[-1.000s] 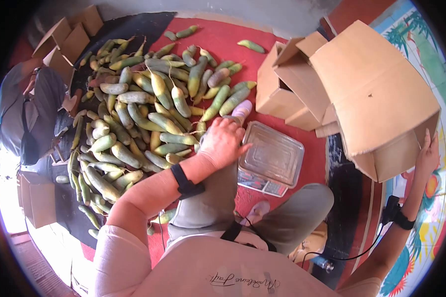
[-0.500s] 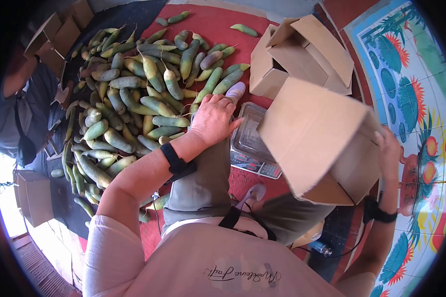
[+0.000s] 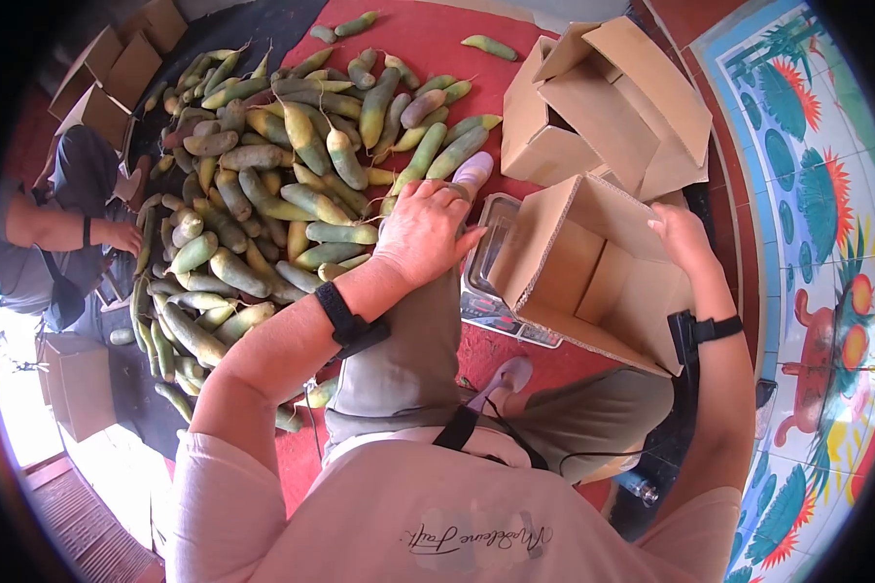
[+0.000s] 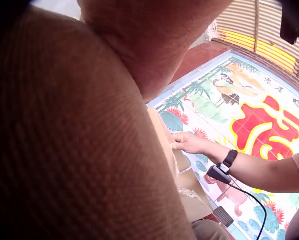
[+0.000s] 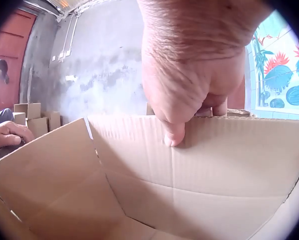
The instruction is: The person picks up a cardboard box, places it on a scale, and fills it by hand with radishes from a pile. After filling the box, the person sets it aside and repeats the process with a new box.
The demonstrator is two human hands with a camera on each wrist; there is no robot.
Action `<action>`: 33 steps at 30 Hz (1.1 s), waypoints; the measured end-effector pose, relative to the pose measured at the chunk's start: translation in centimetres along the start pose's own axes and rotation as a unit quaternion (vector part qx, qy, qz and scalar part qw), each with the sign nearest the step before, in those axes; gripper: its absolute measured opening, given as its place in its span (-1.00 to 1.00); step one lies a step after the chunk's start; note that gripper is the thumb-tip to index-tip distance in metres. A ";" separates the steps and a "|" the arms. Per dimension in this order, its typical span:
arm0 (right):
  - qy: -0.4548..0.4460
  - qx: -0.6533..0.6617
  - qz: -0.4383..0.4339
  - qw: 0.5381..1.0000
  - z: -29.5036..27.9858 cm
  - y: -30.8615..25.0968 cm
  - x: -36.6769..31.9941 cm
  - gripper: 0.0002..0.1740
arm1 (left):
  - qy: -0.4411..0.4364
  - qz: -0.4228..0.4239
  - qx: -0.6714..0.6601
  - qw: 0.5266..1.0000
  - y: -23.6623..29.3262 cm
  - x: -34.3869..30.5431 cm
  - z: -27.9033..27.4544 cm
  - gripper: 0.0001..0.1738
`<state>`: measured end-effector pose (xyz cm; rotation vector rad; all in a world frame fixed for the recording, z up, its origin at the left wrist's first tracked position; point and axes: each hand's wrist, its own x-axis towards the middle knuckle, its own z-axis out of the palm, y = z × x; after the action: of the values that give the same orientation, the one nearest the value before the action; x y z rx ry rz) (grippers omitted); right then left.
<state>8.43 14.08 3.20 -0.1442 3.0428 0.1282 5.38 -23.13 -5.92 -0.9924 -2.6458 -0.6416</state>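
An open, empty cardboard box (image 3: 593, 272) is tilted over the right knee and partly covers the scale (image 3: 506, 321) with its clear lid. My right hand (image 3: 682, 238) pinches the box's upper right wall; in the right wrist view the thumb (image 5: 174, 135) lies on the inner face of that wall (image 5: 229, 160). My left hand (image 3: 423, 231) rests on the left knee with fingers relaxed, holding nothing, beside the pile of green radishes (image 3: 253, 194). The left wrist view also shows the right hand (image 4: 187, 142) at the box edge.
More open cardboard boxes (image 3: 651, 97) stand beyond the held box. Another person (image 3: 58, 223) sits at the left of the pile. A painted tile wall (image 3: 817, 291) runs along the right, and a lone radish (image 3: 489, 47) lies on the red cloth (image 3: 437, 49).
My right hand has brought the box in from the right and turned it so its opening faces up. The left hand has stayed on the knee. The other person's arm has reached toward the pile.
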 end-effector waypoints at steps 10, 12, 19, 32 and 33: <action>-0.108 0.019 0.038 0.993 3.0 -1.3 5.5 -0.64 | 0.015 0.005 -0.024 1.000 -0.1 0.4 0.1 -0.62; -0.124 0.021 0.044 0.991 3.6 -1.4 6.4 -0.64 | 0.014 0.003 -0.028 0.999 0.0 0.5 0.0 -0.62; -0.115 0.001 0.085 0.990 6.6 -0.1 7.9 -0.50 | 0.032 0.003 -0.035 0.999 0.1 0.6 0.1 -0.64; 0.055 0.326 -0.081 0.940 -3.6 -12.4 -1.2 -0.73 | 0.014 0.014 -0.036 0.999 0.6 0.5 0.6 -0.65; 0.049 0.367 -0.124 0.921 -5.7 -14.8 -2.3 -0.75 | 0.013 0.016 -0.033 0.999 0.6 0.4 0.6 -0.66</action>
<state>11.64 -0.88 7.85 -0.4731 2.8912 -1.0423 5.44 -22.14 -6.10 -1.0348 -2.5959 -0.7328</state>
